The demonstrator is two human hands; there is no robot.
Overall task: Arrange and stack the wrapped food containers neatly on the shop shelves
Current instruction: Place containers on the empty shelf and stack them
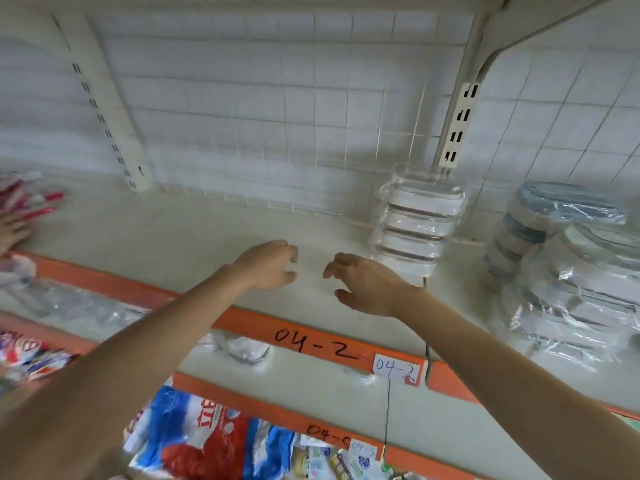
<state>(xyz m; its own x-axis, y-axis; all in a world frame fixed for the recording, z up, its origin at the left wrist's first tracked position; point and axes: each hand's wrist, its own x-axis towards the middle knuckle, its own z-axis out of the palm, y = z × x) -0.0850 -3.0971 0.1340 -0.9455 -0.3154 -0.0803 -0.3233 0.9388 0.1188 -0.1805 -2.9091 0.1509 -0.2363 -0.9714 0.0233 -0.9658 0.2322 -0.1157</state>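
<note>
Shop shelving against a white wire-grid back panel (pixel 277 98), cream shelf (pixel 194 233) with orange edge strip (pixel 263 323) marked "04-2" by hand, small white tag (pixel 394 370) with the same code

Head view: both arms reach over the bare middle of the shelf. Left hand (pixel 266 268) and right hand (pixel 367 285) hover near each other, fingers loosely curled toward each other, nothing between them, no contact with any container

Wrapped stack (pixel 415 223), white lids, stands upright at the back of the shelf, just right of the right hand, beside the slotted upright (pixel 460 123). Blue-lid stacks (pixel 568 265), also in clear wrap, sit further right, leaning on one another

Far left edge: another hand (pixel 14 230) on red-white packets (pixel 27 199), blurred

Lower shelves: clear wrapped items (pixel 242 348) under the strip, colourful bags (pixel 194 441) at the bottom
</note>
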